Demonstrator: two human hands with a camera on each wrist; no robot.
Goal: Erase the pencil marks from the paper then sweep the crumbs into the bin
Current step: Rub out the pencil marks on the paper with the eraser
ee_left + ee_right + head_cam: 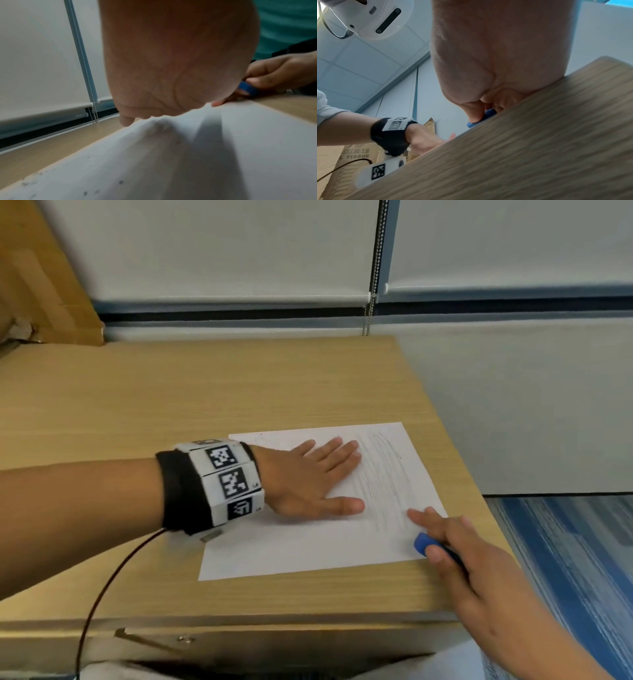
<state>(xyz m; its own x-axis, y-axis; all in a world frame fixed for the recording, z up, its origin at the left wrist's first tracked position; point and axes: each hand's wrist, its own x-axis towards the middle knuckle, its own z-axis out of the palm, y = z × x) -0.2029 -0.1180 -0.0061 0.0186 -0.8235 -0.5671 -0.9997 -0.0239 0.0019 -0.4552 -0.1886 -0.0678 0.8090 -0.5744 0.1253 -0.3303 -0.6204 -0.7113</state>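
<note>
A white sheet of paper (291, 546) lies on the wooden table (171, 405), with grey pencil strokes (383, 474) across its right half. My left hand (318, 474) lies flat on the sheet with straight spread fingers, pressing it down. My right hand (445, 542) pinches a blue eraser (422, 542) at the sheet's near right corner, its forefinger stretched out onto the paper. The eraser (247, 88) shows under the thumb in the left wrist view, and the eraser (482, 117) peeks out below the palm in the right wrist view. No bin is in view.
The table's right edge (479, 491) drops to a blue striped floor (565, 559). A cardboard box (41, 285) stands at the back left against the wall. A black cable (113, 577) runs from my left wristband over the front edge. Small dark crumbs (120, 182) dot the paper.
</note>
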